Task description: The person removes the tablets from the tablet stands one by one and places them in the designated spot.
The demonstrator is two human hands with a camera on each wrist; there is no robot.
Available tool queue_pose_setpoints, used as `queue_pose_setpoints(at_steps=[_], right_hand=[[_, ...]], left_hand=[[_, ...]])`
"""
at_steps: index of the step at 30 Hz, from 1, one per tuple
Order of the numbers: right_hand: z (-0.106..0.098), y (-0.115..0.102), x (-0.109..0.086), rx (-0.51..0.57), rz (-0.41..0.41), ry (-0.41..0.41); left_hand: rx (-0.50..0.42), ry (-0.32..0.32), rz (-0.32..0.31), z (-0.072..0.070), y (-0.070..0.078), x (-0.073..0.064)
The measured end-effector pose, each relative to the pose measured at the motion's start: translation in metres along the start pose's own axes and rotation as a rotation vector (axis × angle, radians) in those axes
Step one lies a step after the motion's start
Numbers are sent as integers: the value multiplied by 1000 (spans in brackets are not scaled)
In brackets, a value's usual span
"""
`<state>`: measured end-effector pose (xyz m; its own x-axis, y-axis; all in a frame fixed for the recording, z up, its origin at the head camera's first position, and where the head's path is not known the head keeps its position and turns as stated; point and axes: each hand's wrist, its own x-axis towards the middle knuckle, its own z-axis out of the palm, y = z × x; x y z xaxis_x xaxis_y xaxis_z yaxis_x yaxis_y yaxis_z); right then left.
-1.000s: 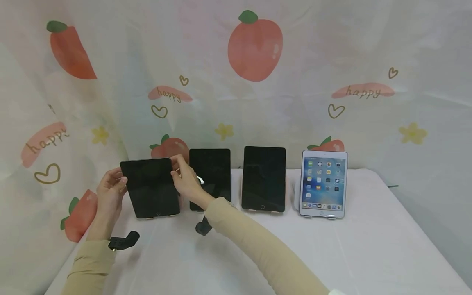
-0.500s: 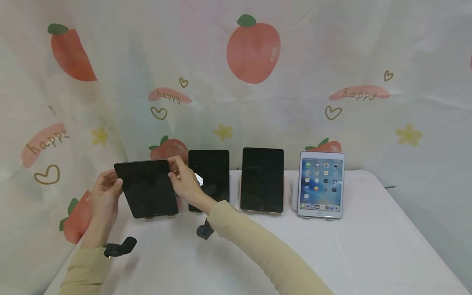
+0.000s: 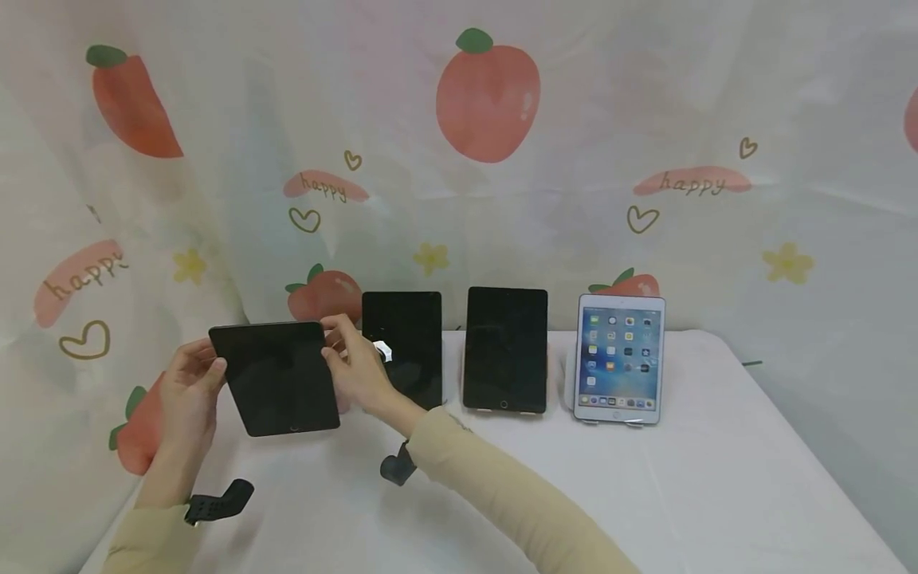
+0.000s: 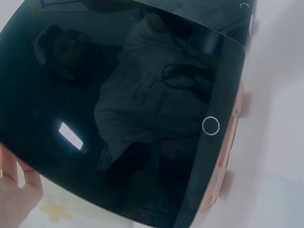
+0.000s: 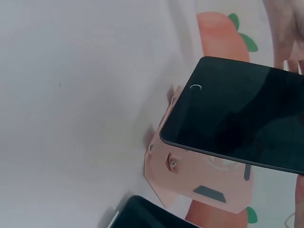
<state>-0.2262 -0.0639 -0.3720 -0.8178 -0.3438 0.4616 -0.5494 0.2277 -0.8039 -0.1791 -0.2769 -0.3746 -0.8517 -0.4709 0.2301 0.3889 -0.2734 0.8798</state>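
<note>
A black tablet (image 3: 280,379) with a dark screen and a round home button is held between both hands at the left of the head view. My left hand (image 3: 188,402) pinches its left edge, thumb at the front and fingers behind. Near its upper right corner, my right hand (image 3: 361,368) pinches the other edge. A pink tablet stand (image 5: 204,183) with grey pads shows behind and below the tablet in the right wrist view, much of it bare. Reflections cover the glass in the left wrist view.
Two more black tablets stand to the right: one tablet (image 3: 412,319) partly behind my right arm, another tablet (image 3: 505,351) beyond it. A white tablet (image 3: 620,359) with a lit screen of icons stands farthest right. A white cloth (image 3: 703,494) covers the table; a fruit-print curtain (image 3: 402,215) hangs behind.
The black tablet has come off its stand, shifting left and toward me. Both hands move with it, still gripping its edges. The other tablets stay in place.
</note>
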Motion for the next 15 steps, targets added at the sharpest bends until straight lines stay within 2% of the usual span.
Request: queue_pose_setpoints(at_steps=[11,15], right_hand=[[-2,-7,-16,50,5,33],[-2,-10,-22,72,3,25]], left_hand=[[75,-31,-5,1,11,-18],[66,-14,-18,-1,14,-23]])
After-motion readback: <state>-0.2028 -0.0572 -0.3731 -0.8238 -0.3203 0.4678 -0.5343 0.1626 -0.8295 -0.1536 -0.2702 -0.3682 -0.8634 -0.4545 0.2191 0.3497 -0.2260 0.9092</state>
